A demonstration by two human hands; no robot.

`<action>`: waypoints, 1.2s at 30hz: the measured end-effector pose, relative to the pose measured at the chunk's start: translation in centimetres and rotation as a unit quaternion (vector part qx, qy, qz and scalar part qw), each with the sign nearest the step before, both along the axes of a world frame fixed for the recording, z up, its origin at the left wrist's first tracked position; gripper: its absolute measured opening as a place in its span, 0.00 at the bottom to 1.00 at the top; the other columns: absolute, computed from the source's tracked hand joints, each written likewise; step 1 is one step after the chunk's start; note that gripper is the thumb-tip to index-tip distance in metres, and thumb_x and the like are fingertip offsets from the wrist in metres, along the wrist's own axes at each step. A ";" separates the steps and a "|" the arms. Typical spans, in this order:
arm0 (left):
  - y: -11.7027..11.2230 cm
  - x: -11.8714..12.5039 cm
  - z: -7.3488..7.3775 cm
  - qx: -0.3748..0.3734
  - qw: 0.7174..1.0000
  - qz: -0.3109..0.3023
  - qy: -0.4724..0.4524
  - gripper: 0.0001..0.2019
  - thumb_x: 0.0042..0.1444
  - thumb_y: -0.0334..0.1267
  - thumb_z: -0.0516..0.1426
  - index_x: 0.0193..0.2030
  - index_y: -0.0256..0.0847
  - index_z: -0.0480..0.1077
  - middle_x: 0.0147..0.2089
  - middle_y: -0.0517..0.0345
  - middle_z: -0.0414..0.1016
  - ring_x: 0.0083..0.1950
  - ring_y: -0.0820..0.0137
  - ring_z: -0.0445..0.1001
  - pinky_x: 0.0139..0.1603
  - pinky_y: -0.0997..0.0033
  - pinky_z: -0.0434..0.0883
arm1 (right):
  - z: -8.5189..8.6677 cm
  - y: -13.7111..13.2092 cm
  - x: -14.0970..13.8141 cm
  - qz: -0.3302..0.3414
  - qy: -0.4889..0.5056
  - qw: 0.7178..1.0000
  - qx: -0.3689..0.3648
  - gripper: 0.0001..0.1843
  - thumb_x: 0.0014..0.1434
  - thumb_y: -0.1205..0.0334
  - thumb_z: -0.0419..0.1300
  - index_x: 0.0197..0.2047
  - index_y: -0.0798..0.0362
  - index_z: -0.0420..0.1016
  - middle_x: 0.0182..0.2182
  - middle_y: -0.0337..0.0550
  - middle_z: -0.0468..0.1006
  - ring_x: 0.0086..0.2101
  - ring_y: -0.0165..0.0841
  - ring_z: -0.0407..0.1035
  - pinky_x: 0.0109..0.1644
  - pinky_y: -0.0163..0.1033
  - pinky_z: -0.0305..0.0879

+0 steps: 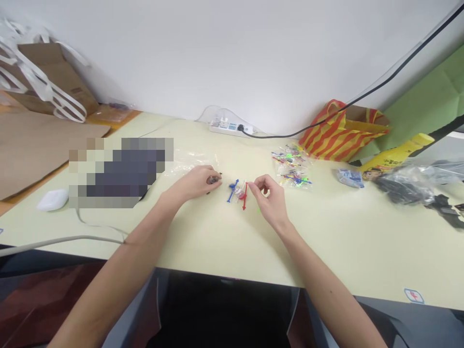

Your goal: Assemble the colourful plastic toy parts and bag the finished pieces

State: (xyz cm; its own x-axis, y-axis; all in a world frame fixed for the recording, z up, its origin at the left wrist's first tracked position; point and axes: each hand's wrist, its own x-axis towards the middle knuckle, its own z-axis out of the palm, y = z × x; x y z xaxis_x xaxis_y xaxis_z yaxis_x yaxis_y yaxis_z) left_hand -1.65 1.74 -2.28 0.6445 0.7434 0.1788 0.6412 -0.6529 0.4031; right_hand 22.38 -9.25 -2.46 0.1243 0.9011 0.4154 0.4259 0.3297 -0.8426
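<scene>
My left hand (200,182) is closed with its fingers curled round a small dark piece, mostly hidden by the fingertips. Just to its right, a blue plastic piece with arrow-like tips (232,191) lies on the table. Beside that sit a small whitish piece (238,190) and a red arrow-tipped plastic piece (245,197). My right hand (271,197) is closed in a pinch, its fingertips at the red piece's upper end. Whether they grip it or something smaller cannot be made out. A bit of bright green (259,210) shows beside that hand.
Clear packets of coloured plastic pieces (292,166) lie beyond my right hand. Farther right are a striped bag (335,133), a blue packet (350,178) and a yellow bottle (393,157). A power strip (230,128) sits by the wall; a white case (52,199) lies left.
</scene>
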 end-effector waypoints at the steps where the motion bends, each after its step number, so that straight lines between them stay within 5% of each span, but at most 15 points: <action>1: -0.2 0.0 0.1 0.005 1.000 0.000 -0.004 0.14 0.63 0.47 0.57 0.46 0.44 0.82 0.41 0.53 0.78 0.37 0.66 0.76 0.41 0.68 0.69 | -0.1 0.0 0.0 -0.003 -0.016 1.000 0.004 0.12 0.66 0.54 0.60 0.34 0.51 0.70 0.27 0.36 0.74 0.29 0.31 0.66 0.37 0.38 0.60; 5: -0.6 0.2 0.0 0.030 0.999 0.012 -0.020 0.16 0.65 0.48 0.56 0.48 0.43 0.81 0.46 0.51 0.78 0.39 0.66 0.76 0.42 0.67 0.70 | -0.4 0.0 0.1 -0.009 -0.149 0.988 0.025 0.09 0.68 0.56 0.59 0.37 0.51 0.72 0.32 0.40 0.78 0.36 0.35 0.69 0.46 0.43 0.61; 11: -0.3 0.9 -1.1 0.021 0.999 0.001 -0.040 0.15 0.65 0.45 0.57 0.52 0.43 0.79 0.44 0.53 0.78 0.37 0.68 0.76 0.41 0.68 0.71 | -1.5 0.2 -0.5 0.059 -0.390 0.918 0.047 0.13 0.70 0.60 0.57 0.55 0.45 0.76 0.59 0.46 0.75 0.58 0.46 0.62 0.59 0.52 0.52; 19: -1.2 1.9 -0.7 -0.003 0.996 -0.004 -0.090 0.14 0.67 0.47 0.55 0.51 0.46 0.78 0.43 0.57 0.79 0.33 0.72 0.75 0.39 0.71 0.70 | -2.0 0.5 0.4 0.084 -0.386 0.919 0.020 0.10 0.70 0.67 0.54 0.45 0.49 0.78 0.48 0.43 0.82 0.53 0.39 0.67 0.58 0.49 0.52; 22: -1.4 2.0 -0.5 0.039 0.993 0.026 -0.110 0.14 0.69 0.45 0.53 0.50 0.45 0.78 0.40 0.58 0.78 0.30 0.74 0.72 0.38 0.70 0.69 | -1.8 0.6 1.0 0.072 -0.397 0.915 0.016 0.10 0.66 0.70 0.55 0.42 0.50 0.77 0.45 0.44 0.82 0.51 0.39 0.68 0.58 0.49 0.51; 25: -1.4 2.1 -0.5 0.108 0.985 0.041 -0.125 0.14 0.70 0.42 0.52 0.50 0.44 0.78 0.41 0.55 0.78 0.38 0.69 0.75 0.44 0.67 0.71 | -1.6 0.7 1.6 0.061 -0.411 0.909 0.009 0.10 0.63 0.72 0.55 0.39 0.51 0.76 0.43 0.45 0.82 0.50 0.41 0.67 0.58 0.50 0.49; 29: -1.3 2.5 -0.8 0.129 0.985 -0.044 -0.105 0.13 0.69 0.39 0.54 0.54 0.47 0.76 0.52 0.52 0.78 0.57 0.62 0.73 0.60 0.58 0.68 | -1.3 0.7 1.9 0.032 -0.410 0.911 0.003 0.06 0.61 0.70 0.57 0.36 0.52 0.74 0.43 0.47 0.81 0.50 0.42 0.66 0.57 0.51 0.48; 36: -1.0 3.3 -1.6 0.077 0.987 -0.127 -0.066 0.13 0.67 0.38 0.55 0.54 0.47 0.77 0.50 0.52 0.79 0.55 0.62 0.74 0.69 0.49 0.61 | -1.4 0.4 -0.3 0.036 -0.424 0.904 0.041 0.12 0.72 0.61 0.52 0.52 0.49 0.75 0.52 0.51 0.78 0.54 0.45 0.63 0.59 0.55 0.47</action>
